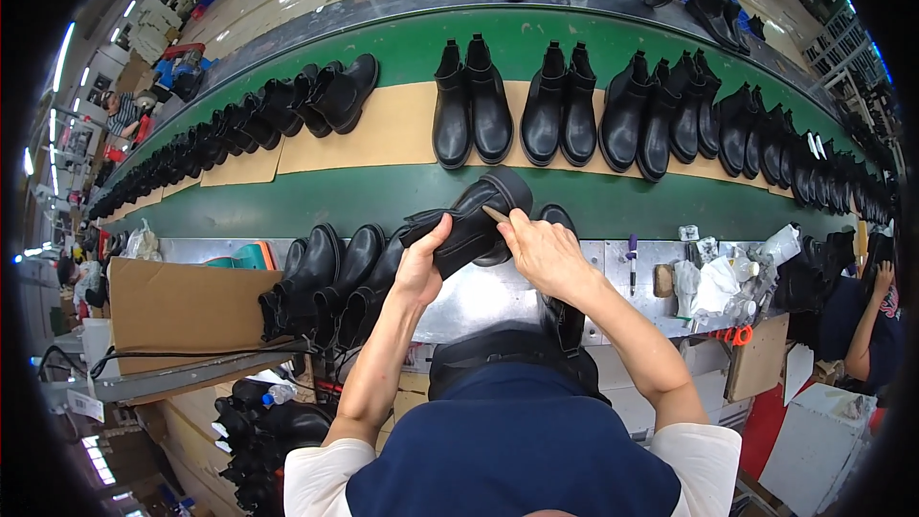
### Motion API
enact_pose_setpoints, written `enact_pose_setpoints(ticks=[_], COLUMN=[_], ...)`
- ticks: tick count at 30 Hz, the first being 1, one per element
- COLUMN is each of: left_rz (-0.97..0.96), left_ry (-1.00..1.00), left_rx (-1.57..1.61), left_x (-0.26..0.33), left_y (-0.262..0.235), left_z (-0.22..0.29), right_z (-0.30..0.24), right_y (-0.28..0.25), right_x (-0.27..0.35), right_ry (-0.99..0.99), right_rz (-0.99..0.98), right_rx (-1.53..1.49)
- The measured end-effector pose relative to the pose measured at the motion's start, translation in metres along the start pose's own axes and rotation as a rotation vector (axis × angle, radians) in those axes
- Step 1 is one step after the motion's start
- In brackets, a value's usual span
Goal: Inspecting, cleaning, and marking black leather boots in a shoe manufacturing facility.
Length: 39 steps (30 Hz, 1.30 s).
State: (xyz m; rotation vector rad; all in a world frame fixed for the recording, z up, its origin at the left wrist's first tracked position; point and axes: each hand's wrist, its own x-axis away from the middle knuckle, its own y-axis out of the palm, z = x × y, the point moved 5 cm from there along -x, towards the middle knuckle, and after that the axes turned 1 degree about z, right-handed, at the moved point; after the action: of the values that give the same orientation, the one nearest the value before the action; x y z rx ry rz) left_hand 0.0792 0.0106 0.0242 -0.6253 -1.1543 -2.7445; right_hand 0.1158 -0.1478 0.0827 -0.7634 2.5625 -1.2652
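A black leather ankle boot [468, 230] is tilted above the metal bench in front of me, its sole end pointing up and away. My left hand [421, 263] is closed around its shaft, with the thumb lying along the upper. Between the fingers of my right hand [544, 253] is a small tan pointed stick [495, 214], its tip against or very near the boot's side. The far end of the stick is hidden in my grip. Another black boot [557, 218] lies on the bench, partly behind my right hand and forearm.
Several black boots [321, 273] stand at left beside a cardboard panel [191, 306]. Paired boots line tan card [383, 134] on the green conveyor [335, 196]. To the right are a purple-capped marker [632, 263], crumpled plastic [713, 282] and another person's arm [869, 321].
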Motion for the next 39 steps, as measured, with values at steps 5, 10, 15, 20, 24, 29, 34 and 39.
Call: enact_pose_setpoints(ticks=[5,10,15,20,24,29,34,39], left_rz=[-0.006,-0.002,-0.003,-0.024,0.012,0.016,-0.723,-1.122], left_ry=[0.017,-0.003,-0.023,-0.034,-0.009,0.114,0.476,-0.038], left_rx=[-0.017,-0.003,0.029,0.027,0.042,-0.348,-1.895,-1.984], left_x=[0.004,0.000,-0.001,0.001,-0.007,0.026,0.049,0.033], left_y=[0.003,-0.005,-0.008,-0.006,-0.009,-0.002,0.066,-0.011], left_z=[0.003,0.002,0.013,0.010,0.007,0.039,0.037,-0.038], right_z=[-0.007,-0.007,0.007,-0.004,-0.002,0.058,0.122,0.113], right_y=[-0.006,-0.002,0.012,0.005,0.007,0.013,0.016,0.046], right_x=[-0.003,0.002,0.009,-0.004,0.003,0.053,0.116,0.096], right_ry=[0.025,-0.008,-0.059,-0.035,0.000,0.238,0.269,0.478], right_rz=[-0.052,-0.024,0.050,0.060,-0.007,-0.026,-0.086,-0.003], right_rx=[0.041,0.069,-0.057,-0.081,0.023,-0.173,-0.125,-0.248])
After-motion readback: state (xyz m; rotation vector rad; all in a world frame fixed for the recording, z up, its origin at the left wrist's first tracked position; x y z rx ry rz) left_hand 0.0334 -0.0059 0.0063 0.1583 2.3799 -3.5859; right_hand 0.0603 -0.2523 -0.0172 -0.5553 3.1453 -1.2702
